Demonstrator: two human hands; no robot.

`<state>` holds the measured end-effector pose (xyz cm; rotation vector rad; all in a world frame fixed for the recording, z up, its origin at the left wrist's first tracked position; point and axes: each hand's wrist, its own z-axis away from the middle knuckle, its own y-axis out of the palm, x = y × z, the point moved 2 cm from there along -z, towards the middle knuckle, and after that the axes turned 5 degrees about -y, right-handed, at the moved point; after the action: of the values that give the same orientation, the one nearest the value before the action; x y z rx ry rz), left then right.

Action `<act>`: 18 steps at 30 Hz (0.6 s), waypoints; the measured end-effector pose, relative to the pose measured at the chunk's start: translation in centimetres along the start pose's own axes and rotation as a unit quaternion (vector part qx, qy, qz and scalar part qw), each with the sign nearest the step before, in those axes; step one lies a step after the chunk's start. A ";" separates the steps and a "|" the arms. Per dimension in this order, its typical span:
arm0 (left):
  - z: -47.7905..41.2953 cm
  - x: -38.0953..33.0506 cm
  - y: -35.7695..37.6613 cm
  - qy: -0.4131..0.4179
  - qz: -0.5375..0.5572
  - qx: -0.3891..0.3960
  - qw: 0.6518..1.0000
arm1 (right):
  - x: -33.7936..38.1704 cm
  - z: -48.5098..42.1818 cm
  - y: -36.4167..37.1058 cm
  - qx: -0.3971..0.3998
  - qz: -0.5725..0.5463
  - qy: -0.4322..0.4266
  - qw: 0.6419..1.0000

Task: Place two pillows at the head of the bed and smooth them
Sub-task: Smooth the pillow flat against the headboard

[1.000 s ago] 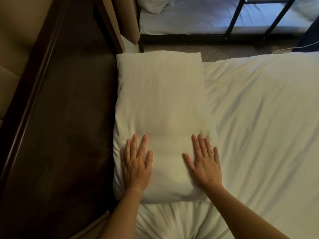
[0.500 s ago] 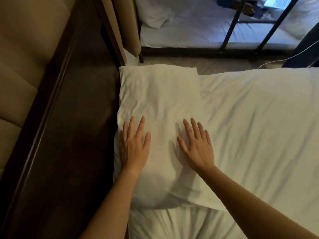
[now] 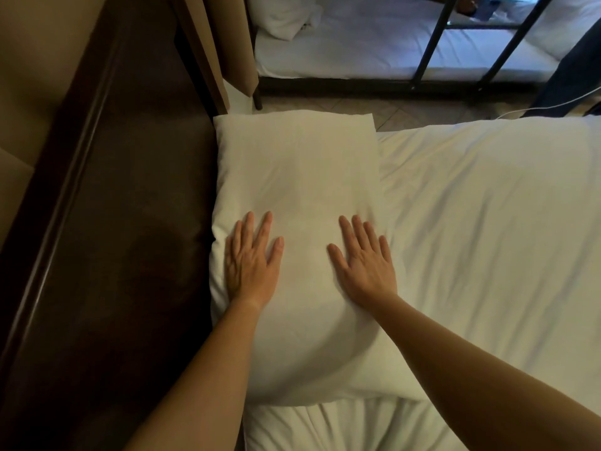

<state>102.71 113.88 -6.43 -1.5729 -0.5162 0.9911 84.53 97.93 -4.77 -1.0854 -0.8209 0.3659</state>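
Note:
A white pillow [image 3: 299,177] lies lengthwise along the dark wooden headboard [image 3: 136,222], on the white bed [image 3: 487,239]. My left hand [image 3: 252,260] rests flat on the pillow's left side, fingers spread. My right hand [image 3: 364,260] presses flat on its right side, near the edge that meets the sheet. Neither hand holds anything. The pillow's near end bulges between my forearms. Below that end, more white bedding [image 3: 325,428] shows; whether it is a second pillow I cannot tell.
Beyond the pillow a strip of tiled floor [image 3: 422,115] separates this bed from another bed [image 3: 374,43] with white linen and a black metal frame [image 3: 432,43]. A white cable [image 3: 553,105] runs along the floor at the far right. Beige padded panels [image 3: 39,60] line the wall at left.
Both hands slid forward along the pillow over the last second and have spread slightly apart. The pillow's surface between them looks flatter, with fewer creases than half a second ago.

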 end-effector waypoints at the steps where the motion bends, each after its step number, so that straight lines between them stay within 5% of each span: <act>1: 0.1 0.1 0.0 0.000 -0.002 -0.004 1.000 | -0.2 0.2 0.0 0.001 -0.002 0.004 1.000; 18: 0.5 1.8 -0.4 -0.058 0.012 0.029 0.998 | -3.3 1.8 -1.0 0.037 0.019 0.036 0.998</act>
<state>103.35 115.73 -6.61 -1.4804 -0.5447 1.1103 80.92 96.51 -4.83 -1.0405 -0.7175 0.3845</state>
